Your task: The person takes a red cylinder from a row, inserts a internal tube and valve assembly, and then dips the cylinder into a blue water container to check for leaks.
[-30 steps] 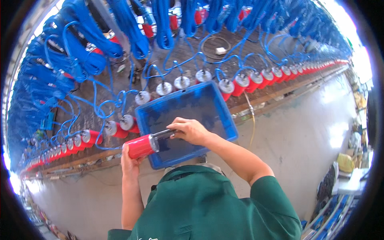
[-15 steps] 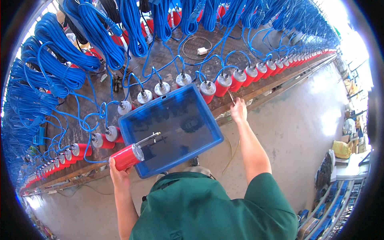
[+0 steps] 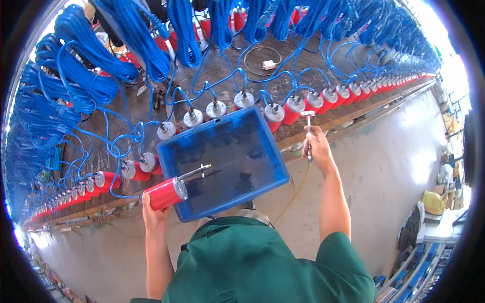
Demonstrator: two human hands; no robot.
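My left hand (image 3: 154, 214) grips a red cylinder (image 3: 162, 196) by its rear end. It lies tilted over the near left rim of a blue plastic bin (image 3: 280, 184). From its grey metal end cap a thin metal rod (image 3: 194, 172) with a small brass-coloured tip and a short crosspiece juts out above the bin. My right hand (image 3: 317, 144) is closed around a slim metal tool (image 3: 308, 123) with a T-shaped head, held upright beside the bench edge. A yellowish hose (image 3: 295, 194) runs down from the tool's lower end. Neither the tool nor my right hand touches the bin.
Red cylinders with grey caps (image 3: 293, 112) stand in a long row along the bench edge (image 3: 348, 123), each with a blue cable. Coiled blue cables (image 3: 182, 35) hang behind them. A white plug (image 3: 269, 65) lies on the bench. Boxes and a yellow bag (image 3: 433, 202) sit far right.
My right hand has shifted slightly right, and its tool has turned so the T-shaped head shows. The hose now hangs from it visibly. My left hand keeps its hold; the whole view has shifted slightly.
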